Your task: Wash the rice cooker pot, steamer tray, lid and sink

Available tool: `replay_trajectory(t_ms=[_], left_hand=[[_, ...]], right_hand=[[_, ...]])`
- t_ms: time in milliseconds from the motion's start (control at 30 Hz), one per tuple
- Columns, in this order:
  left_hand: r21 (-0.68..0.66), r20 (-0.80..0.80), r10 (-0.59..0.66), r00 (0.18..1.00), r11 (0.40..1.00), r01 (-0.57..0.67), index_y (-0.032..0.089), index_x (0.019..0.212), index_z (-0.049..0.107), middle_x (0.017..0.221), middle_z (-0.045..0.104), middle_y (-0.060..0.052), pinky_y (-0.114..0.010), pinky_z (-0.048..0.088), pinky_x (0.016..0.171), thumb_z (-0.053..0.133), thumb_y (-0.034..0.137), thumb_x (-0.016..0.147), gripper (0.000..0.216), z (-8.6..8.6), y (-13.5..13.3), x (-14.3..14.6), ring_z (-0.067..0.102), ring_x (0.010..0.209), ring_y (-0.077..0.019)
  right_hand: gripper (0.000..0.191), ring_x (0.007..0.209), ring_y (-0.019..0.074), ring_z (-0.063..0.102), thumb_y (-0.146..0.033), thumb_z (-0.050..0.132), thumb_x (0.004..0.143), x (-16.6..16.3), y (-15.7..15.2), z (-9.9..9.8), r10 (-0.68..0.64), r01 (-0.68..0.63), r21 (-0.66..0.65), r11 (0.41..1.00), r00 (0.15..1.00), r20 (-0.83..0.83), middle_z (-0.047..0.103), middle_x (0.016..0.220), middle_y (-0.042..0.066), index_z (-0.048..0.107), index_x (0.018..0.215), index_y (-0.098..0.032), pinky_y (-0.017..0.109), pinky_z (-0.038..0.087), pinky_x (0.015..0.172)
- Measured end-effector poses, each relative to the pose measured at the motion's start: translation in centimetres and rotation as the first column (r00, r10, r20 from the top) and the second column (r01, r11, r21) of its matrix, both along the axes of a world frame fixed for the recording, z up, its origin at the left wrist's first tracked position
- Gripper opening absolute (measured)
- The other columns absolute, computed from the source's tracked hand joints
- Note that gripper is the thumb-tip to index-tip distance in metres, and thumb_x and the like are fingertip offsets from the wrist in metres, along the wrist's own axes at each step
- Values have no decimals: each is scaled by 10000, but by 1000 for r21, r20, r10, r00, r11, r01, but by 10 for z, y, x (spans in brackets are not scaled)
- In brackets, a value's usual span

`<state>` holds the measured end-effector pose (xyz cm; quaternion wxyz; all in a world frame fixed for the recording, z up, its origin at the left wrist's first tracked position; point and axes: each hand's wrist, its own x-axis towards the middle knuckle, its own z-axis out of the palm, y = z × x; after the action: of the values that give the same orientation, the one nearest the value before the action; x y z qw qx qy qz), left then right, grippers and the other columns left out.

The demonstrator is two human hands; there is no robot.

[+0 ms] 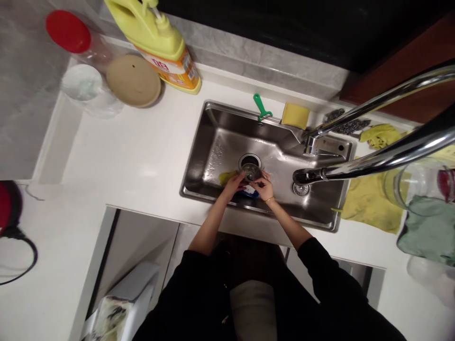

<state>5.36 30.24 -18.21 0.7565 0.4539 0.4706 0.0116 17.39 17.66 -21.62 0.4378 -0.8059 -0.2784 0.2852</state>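
Over the sink (280, 208), a small round metal sink strainer (250, 171) is held between my two hands. My left hand (233, 184) grips its left edge, and the fingers of my right hand (264, 187) close on its right side. Just beyond the strainer is the dark drain opening (250, 159), partly covered by it. Under my hands a blue and white item (249, 191) shows in part; its kind is hidden. Something yellow (227, 176) lies beside my left fingers on the sink floor.
A chrome faucet (355, 168) reaches over the sink's right side. Behind the sink lie a green peeler (261, 106) and a yellow sponge (295, 115). A large yellow bottle (167, 57) stands back left. Yellow cloth (373, 201) and a glass jar (401, 184) are at right. An open drawer (131, 279) is below left.
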Motion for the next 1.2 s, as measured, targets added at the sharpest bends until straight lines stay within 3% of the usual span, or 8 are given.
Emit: replay_trajectory(t_ms=[133,233,400,467,600,867,1033,1200], left_hand=[[5,-4,142,990,990,-142,141,1107,605,985,731,-66,-346,609,845,627,367,914,298,-1,6,-14,716,783,-141],[53,-39,257,966,965,-255,123,1084,599,940,726,-54,-347,614,851,596,232,896,218,-6,13,-29,710,792,-136],[118,-38,261,965,960,-255,124,1138,594,1044,723,-58,-343,605,879,624,175,831,313,-10,20,-49,700,908,-146],[132,-53,247,968,962,-239,128,1185,567,1080,717,-70,-341,602,876,630,164,821,371,-10,20,-51,694,948,-155],[156,-63,192,979,971,-180,148,1256,506,1167,693,-94,-324,597,872,601,164,855,412,-12,18,-50,684,1002,-162],[367,-321,-108,941,902,228,127,1331,444,1102,692,-133,-402,583,861,538,234,921,434,-13,12,-38,701,828,-203],[452,-356,-239,904,802,390,136,1267,495,1017,701,-137,-442,560,903,559,269,904,392,-7,-2,-28,715,905,-279],[519,-368,-225,902,755,400,146,1236,499,1041,709,-151,-460,543,924,661,176,787,478,-12,-15,-22,702,969,-313]], right_hand=[[450,1359,245,494,-287,737,776,1,7,-3,137,-136,42,990,990,-28,478,1482,140,620,1202,-202,361,461,1081],[598,1283,244,543,-176,661,789,8,9,-14,261,-251,-141,958,964,55,533,1424,155,515,1369,-170,377,449,1083],[359,1223,321,565,-106,622,802,10,20,-39,754,-591,-571,571,653,78,695,1203,170,717,1144,-163,441,435,1056],[319,1185,315,593,-71,571,820,7,26,-46,798,-599,-617,511,597,81,717,1165,176,757,1058,-175,431,453,1017],[302,1129,300,618,-85,531,854,6,25,-45,777,-568,-625,536,622,101,731,1106,183,768,1026,-157,407,460,988],[299,861,212,629,-279,539,934,7,1,-4,427,-376,-209,903,843,328,690,887,71,711,1164,-196,322,508,838],[269,925,211,607,-259,492,993,-3,20,7,442,-415,-171,893,748,495,703,923,88,740,1074,-190,323,477,888],[297,1026,253,575,-221,468,1007,-7,23,14,536,-358,-419,834,705,464,709,1077,136,718,1153,-157,370,447,916]])
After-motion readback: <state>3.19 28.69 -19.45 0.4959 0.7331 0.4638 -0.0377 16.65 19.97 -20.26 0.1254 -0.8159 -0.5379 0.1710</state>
